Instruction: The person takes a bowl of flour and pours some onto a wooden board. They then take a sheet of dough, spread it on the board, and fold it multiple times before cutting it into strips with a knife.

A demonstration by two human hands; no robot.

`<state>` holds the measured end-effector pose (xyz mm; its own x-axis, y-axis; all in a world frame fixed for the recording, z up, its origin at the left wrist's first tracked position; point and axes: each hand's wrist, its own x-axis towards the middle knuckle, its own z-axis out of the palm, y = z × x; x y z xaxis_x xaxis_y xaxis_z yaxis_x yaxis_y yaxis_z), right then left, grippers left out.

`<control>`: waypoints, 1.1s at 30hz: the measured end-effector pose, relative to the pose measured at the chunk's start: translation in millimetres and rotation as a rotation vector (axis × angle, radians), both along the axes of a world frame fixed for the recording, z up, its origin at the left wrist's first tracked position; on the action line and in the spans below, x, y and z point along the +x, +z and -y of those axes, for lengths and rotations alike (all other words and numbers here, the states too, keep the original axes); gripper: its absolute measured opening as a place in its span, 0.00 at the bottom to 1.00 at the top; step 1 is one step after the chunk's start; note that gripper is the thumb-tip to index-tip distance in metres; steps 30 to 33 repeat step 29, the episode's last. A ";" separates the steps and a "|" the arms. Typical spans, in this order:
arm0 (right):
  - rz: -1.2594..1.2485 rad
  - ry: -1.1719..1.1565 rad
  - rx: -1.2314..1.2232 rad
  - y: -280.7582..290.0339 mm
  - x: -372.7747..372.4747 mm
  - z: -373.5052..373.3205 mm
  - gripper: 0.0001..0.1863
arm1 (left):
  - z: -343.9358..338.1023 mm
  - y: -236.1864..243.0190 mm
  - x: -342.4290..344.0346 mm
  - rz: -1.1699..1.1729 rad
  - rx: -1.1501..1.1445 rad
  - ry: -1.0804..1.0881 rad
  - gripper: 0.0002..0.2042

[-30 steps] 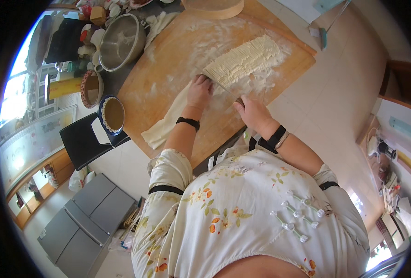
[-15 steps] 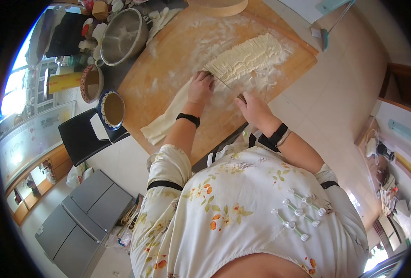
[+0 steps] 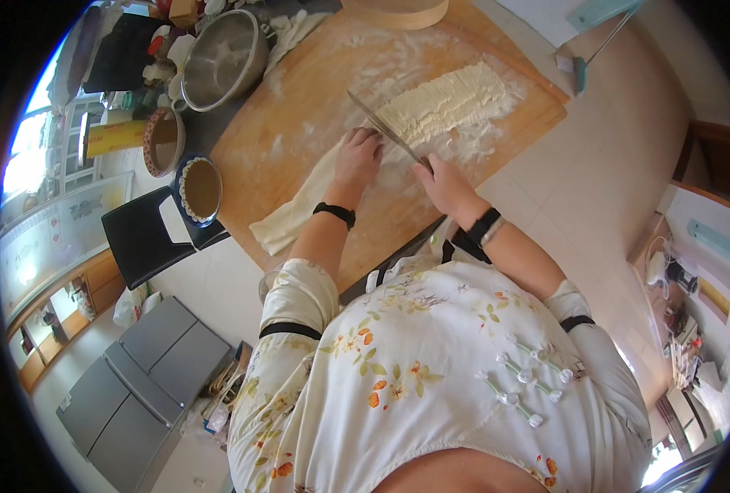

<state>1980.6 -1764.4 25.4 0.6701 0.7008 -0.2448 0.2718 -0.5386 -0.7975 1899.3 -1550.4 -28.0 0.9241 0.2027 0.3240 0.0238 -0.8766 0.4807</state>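
A large wooden board (image 3: 299, 107) dusted with flour carries a folded band of pale dough (image 3: 299, 205) running from lower left to upper right. Its far end is cut into a row of thin noodle strips (image 3: 451, 99). My left hand (image 3: 357, 156) presses flat on the uncut dough just beside the cut edge. My right hand (image 3: 443, 185) grips the handle of a long knife (image 3: 381, 127), whose blade lies across the dough next to my left fingers. Both wrists wear dark bands.
A metal bowl (image 3: 221, 57) stands at the board's upper left, with two patterned ceramic bowls (image 3: 200, 189) below it on a dark surface. A round wooden lid (image 3: 398, 12) sits at the board's top edge. Tiled floor lies to the right; grey cabinets (image 3: 143, 370) lower left.
The knife blade has come up across the dough beside my left hand, which has slid slightly back along the uncut band. The row of cut strips looks a little longer.
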 end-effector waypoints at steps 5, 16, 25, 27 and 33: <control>0.032 0.075 -0.168 41.5 -13.2 14.5 0.22 | -1.3 -3.9 -0.6 -0.027 0.015 0.008 0.09; -0.006 0.044 -0.127 6.8 -4.2 -10.2 0.21 | 2.1 0.2 2.1 -0.037 0.021 0.020 0.07; -0.008 0.073 -0.170 31.5 -16.5 21.6 0.21 | -0.8 -3.0 -8.5 -0.015 -0.028 0.052 0.08; -0.019 0.084 -0.198 35.1 -17.3 20.1 0.21 | -3.1 -5.2 -7.9 -0.047 -0.010 0.038 0.08; 0.001 0.091 -0.234 39.8 -18.8 12.5 0.21 | -5.0 -6.3 -8.8 -0.077 -0.012 0.026 0.08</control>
